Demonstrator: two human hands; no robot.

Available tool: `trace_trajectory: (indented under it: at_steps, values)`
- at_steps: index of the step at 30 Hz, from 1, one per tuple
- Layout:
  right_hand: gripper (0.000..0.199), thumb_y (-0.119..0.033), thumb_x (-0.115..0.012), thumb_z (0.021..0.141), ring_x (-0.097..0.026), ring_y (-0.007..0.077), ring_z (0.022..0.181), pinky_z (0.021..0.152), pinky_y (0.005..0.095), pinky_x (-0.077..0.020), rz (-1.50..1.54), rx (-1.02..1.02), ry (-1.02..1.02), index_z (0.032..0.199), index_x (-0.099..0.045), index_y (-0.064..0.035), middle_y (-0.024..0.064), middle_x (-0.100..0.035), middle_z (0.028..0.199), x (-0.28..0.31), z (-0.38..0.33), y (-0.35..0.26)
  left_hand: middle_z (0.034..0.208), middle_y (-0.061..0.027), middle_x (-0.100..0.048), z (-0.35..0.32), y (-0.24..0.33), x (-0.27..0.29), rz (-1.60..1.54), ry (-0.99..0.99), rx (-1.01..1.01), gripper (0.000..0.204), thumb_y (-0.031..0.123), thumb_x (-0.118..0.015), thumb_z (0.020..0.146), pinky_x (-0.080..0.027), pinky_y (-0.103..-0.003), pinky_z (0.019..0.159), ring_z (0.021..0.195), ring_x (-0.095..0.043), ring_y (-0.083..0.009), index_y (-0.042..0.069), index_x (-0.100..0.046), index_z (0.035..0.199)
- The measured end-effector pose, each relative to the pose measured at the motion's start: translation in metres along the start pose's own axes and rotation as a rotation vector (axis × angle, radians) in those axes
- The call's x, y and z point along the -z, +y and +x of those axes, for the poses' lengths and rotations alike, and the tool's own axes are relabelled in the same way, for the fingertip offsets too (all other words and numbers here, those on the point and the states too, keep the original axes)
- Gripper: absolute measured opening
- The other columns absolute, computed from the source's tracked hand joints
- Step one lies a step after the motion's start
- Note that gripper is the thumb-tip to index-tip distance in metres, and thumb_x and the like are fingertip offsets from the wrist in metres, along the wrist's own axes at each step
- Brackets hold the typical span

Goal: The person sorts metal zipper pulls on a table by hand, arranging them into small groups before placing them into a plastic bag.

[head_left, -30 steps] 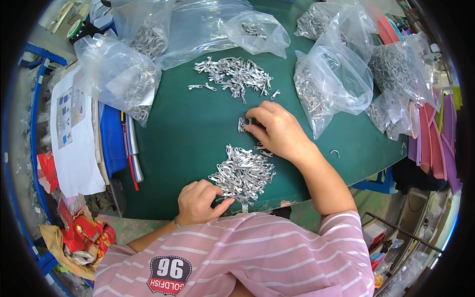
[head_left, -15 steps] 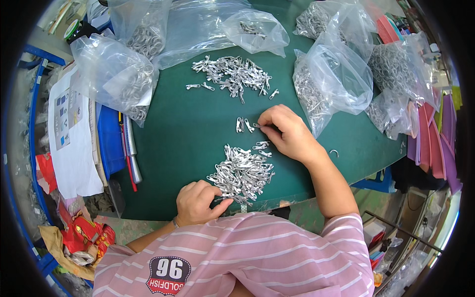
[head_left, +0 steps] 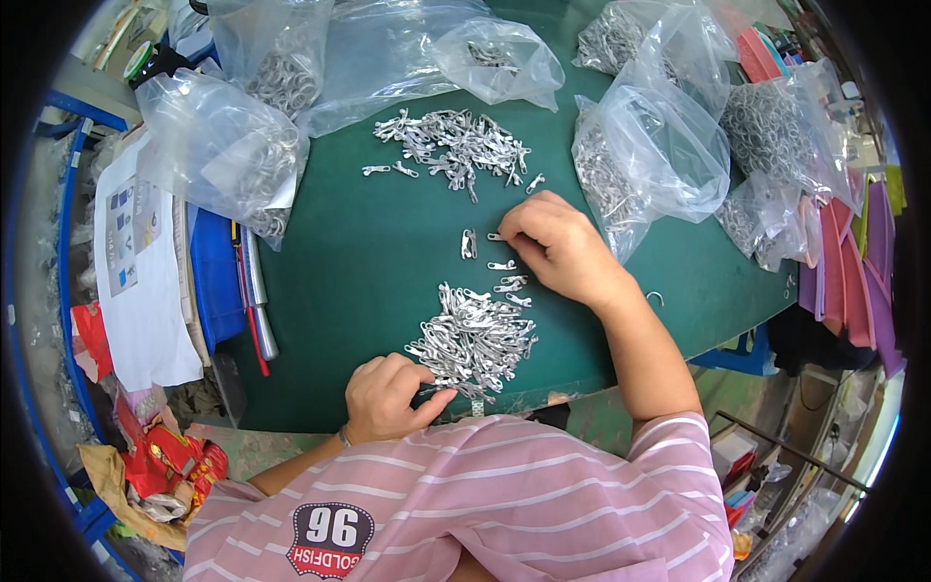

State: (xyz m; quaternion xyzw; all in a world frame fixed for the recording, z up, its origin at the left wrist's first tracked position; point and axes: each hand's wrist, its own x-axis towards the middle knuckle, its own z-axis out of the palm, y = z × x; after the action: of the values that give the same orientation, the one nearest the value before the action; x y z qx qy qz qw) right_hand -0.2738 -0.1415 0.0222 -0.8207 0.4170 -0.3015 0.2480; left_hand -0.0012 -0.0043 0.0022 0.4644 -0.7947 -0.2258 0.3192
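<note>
Sliding back from the far pile, the right hand now pins one small metal clip under curled fingertips on the green tabletop, laying out singles. Left hand, grip loosely closed, still touches the near heap of shiny, thin, hooked stampings. Crinkled clear bags surround.

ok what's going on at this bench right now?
A person in a striped pink shirt sits at a green mat sorting small silver metal clips. The right hand pinches at a few loose clips laid out singly mid-mat. The left hand rests at the edge of the near pile. A second pile lies farther back, and clear plastic bags of the same parts ring the mat.
</note>
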Motion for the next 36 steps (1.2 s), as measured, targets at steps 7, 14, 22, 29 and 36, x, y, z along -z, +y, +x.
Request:
trace_trajectory:
  at_steps: [7, 14, 22, 29, 36]
  values:
    - [0.026, 0.013, -0.065, 0.075, -0.067, 0.0328, 0.090, 0.080, 0.0414, -0.0558, 0.133, 0.078, -0.070, 0.094, -0.070, -0.0034, 0.0115, -0.071, 0.093, 0.002, -0.013, -0.003, 0.069, -0.0011, -0.056, 0.000, -0.001, 0.000, 0.004, -0.001, 0.003, 0.033, 0.021, -0.095, 0.062, -0.042, -0.032, 0.052, 0.057, -0.057, -0.0180, 0.012, -0.067, 0.078]
    - [0.022, 0.001, -0.075, 0.079, -0.062, 0.0334, 0.089, 0.079, 0.0415, -0.0523, 0.027, 0.040, 0.057, 0.097, -0.065, -0.0036, 0.0107, -0.066, 0.097, -0.025, 0.006, -0.017, 0.068, -0.0009, -0.055, 0.001, 0.000, 0.000, -0.002, -0.008, 0.003, 0.034, 0.022, -0.095, 0.062, -0.041, -0.032, 0.052, 0.057, -0.056, -0.0179, 0.012, -0.067, 0.077]
    - [0.018, 0.004, -0.069, 0.080, -0.061, 0.0330, 0.086, 0.077, 0.0431, -0.0515, 0.010, 0.021, 0.086, 0.096, -0.065, -0.0048, 0.0105, -0.063, 0.090, -0.024, 0.011, -0.017, 0.075, -0.0039, -0.059, -0.004, 0.001, 0.001, 0.001, -0.027, 0.046, 0.032, 0.027, -0.092, 0.067, -0.046, -0.037, 0.057, 0.065, -0.060, -0.0250, 0.013, -0.066, 0.080]
    - [0.020, 0.007, -0.066, 0.080, -0.063, 0.0330, 0.088, 0.078, 0.0415, -0.0526, 0.016, -0.004, 0.019, 0.096, -0.064, -0.0038, 0.0116, -0.064, 0.093, -0.032, 0.018, -0.014, 0.074, -0.0039, -0.058, -0.002, 0.002, 0.001, 0.003, -0.029, 0.047, 0.031, 0.026, -0.091, 0.068, -0.046, -0.037, 0.057, 0.064, -0.060, -0.0247, 0.013, -0.066, 0.079]
    - [0.027, 0.012, -0.066, 0.077, -0.065, 0.0333, 0.093, 0.082, 0.0400, -0.0532, -0.003, 0.065, 0.026, 0.099, -0.066, -0.0025, 0.0120, -0.066, 0.096, -0.018, 0.018, -0.014, 0.074, -0.0039, -0.058, -0.003, 0.002, 0.000, 0.004, -0.021, 0.040, 0.031, 0.026, -0.091, 0.067, -0.046, -0.037, 0.057, 0.065, -0.060, -0.0246, 0.012, -0.066, 0.078]
